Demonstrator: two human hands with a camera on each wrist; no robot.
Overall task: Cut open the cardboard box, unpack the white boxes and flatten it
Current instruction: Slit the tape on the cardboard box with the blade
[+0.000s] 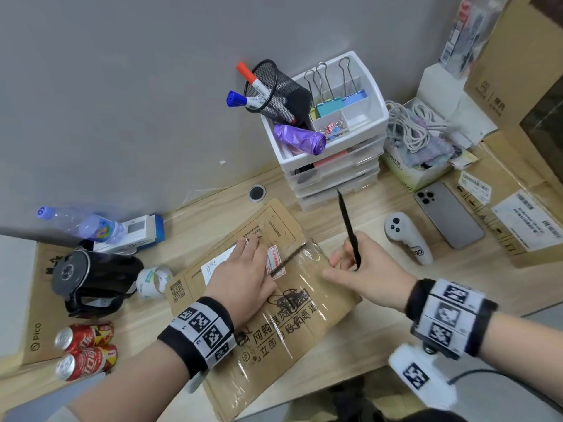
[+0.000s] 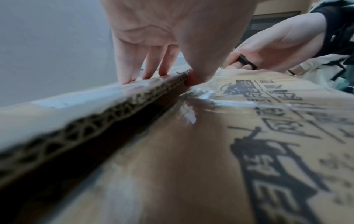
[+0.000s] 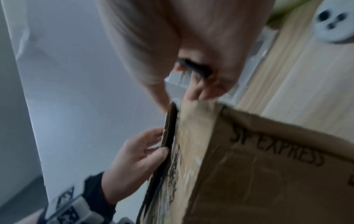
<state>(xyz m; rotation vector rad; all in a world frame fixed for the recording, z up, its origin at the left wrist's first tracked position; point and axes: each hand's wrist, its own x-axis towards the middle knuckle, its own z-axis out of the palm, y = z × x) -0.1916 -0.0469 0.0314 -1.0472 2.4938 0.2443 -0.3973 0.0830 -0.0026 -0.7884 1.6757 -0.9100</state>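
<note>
Cardboard box (image 1: 275,303) lies on the desk (image 1: 380,214) under both hands, its seam partly split. Left hand (image 1: 243,274) — fingers straight on the raised flap, thumb tucked under its corrugated edge (image 2: 114,104), pinching it. Right hand (image 1: 364,271), just beside the box's far corner, grips a black knife (image 1: 349,228) — blade pointing up and away.
</note>
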